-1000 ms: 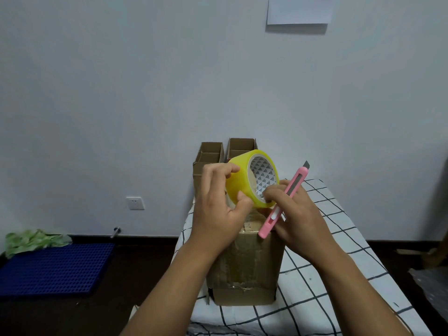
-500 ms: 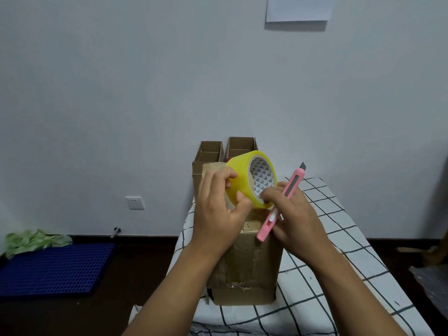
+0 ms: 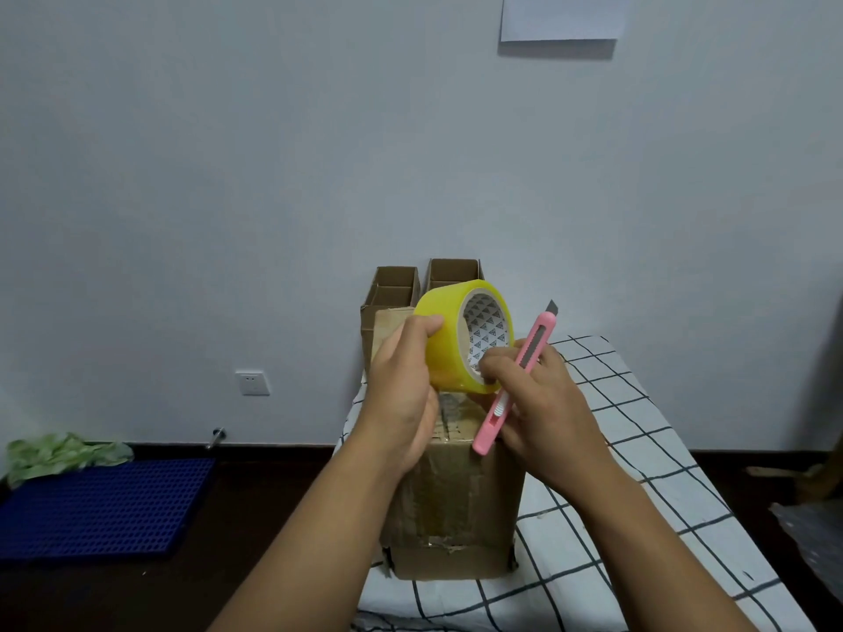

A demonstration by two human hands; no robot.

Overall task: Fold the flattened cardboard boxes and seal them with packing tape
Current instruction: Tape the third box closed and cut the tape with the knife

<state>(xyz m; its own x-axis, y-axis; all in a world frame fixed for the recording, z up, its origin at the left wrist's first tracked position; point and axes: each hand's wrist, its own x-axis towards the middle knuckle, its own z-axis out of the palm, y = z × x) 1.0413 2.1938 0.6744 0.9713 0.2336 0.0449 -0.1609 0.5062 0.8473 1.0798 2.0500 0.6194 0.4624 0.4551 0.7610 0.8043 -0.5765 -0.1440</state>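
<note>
Cardboard box (image 3: 456, 499) stands upright on the bed's checked sheet (image 3: 638, 449), its near face streaked with old tape and torn at the lower edge; two more open boxes (image 3: 424, 278) stand behind it against the wall. Just above its top, the left hand (image 3: 401, 399) is clamped on the yellow roll of packing tape (image 3: 456, 339), thumb underneath and fingers over the rim. The right hand (image 3: 543, 408) grips a pink utility knife (image 3: 513, 380) while its forefinger and thumb pick at the roll's edge.

The main risk, as I judge it, is the blade: it shows bare at the knife's upper tip, pointing away, and a slip while feeling for the tape end could swing it toward the other hand. The tape end may also split or stick back down, and the roll could drop.

No brand or writing is readable; the roll's core bears only a pattern of small triangles, and the paper (image 3: 561, 16) on the wall looks blank.
</note>
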